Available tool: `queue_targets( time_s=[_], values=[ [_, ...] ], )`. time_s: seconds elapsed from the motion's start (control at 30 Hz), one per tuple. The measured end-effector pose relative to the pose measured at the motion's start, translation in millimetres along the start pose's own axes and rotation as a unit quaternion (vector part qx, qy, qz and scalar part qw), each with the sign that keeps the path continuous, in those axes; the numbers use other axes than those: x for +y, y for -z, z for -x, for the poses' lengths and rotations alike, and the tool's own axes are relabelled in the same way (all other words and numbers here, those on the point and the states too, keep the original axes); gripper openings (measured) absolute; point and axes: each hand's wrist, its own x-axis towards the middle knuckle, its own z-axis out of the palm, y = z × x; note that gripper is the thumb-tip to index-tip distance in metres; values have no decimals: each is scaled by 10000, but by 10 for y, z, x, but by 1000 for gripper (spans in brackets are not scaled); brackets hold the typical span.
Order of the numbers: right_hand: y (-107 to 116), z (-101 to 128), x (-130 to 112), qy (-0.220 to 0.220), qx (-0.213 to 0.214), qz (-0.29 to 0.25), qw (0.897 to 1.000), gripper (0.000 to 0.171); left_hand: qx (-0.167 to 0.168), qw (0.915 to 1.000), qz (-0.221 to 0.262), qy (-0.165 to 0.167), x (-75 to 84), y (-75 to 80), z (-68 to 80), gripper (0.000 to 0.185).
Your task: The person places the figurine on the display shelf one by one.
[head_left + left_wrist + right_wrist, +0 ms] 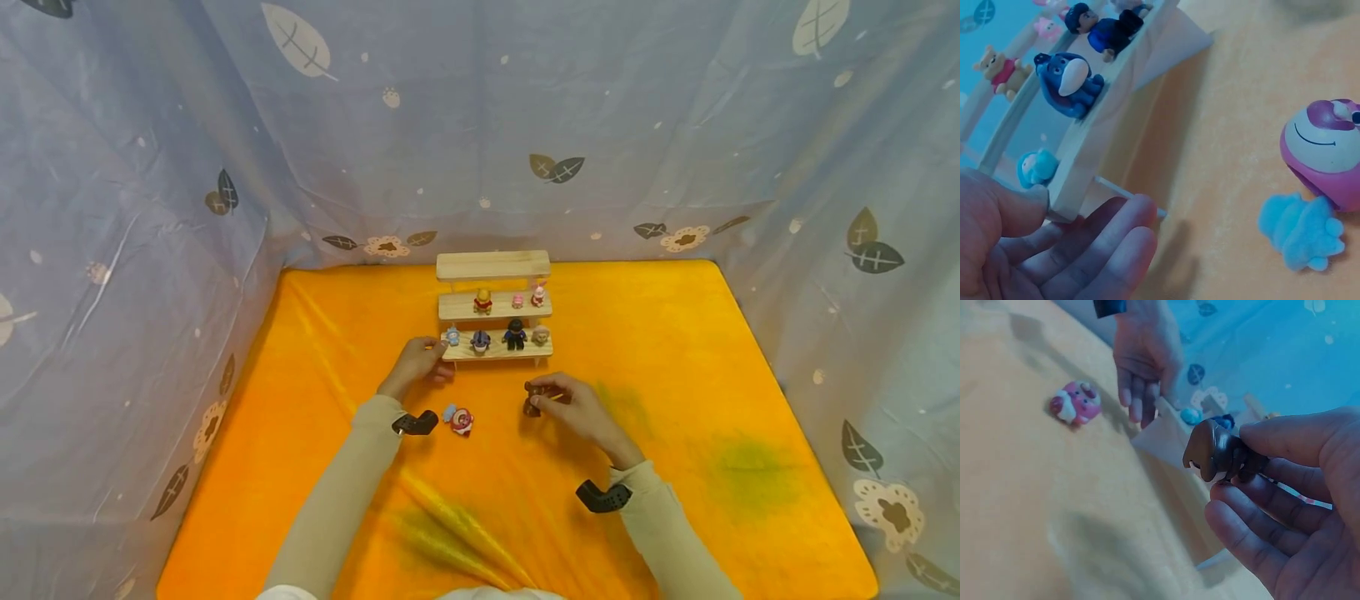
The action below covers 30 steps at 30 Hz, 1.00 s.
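Observation:
My right hand pinches a small brown figurine between thumb and fingers, just above the cloth in front of a three-tier wooden display stand. The left hand grips the left end of the stand's lowest tier, thumb on top and fingers below. On that tier sit a light-blue figurine, a blue donkey figurine, a dark-haired figurine and a pale brown one. A yellow bear in red and two pink figurines occupy the middle tier.
A pink bear figurine lies on the yellow cloth between my forearms, with a fluffy light-blue piece against it. Patterned curtains enclose the back and both sides. Folds ridge the cloth near my body.

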Motion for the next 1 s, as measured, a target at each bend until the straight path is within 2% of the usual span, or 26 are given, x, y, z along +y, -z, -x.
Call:
queue_targets(
  time_s=[0.1,0.27,0.47,0.73,1.0],
  values=[
    [24,-35,-65,50,-1,-25,10000,30,11,10000,83,38,7,-5,-7,46],
    [94,-98,-197,107,73,124,9998,30,-70,9999,-96,14,1,15,-7,50],
    [206,-146,-365,234,124,120,9996,29,-86,9999,-87,32,3,11,-13,50],
    [312,-221,-511,441,200,593,9971,30,-113,9999,-125,15,-11,14,-21,49],
    [425,-292,-699,534,243,641,9962,31,-100,9999,-104,37,-1,3,-15,51]
  ],
)
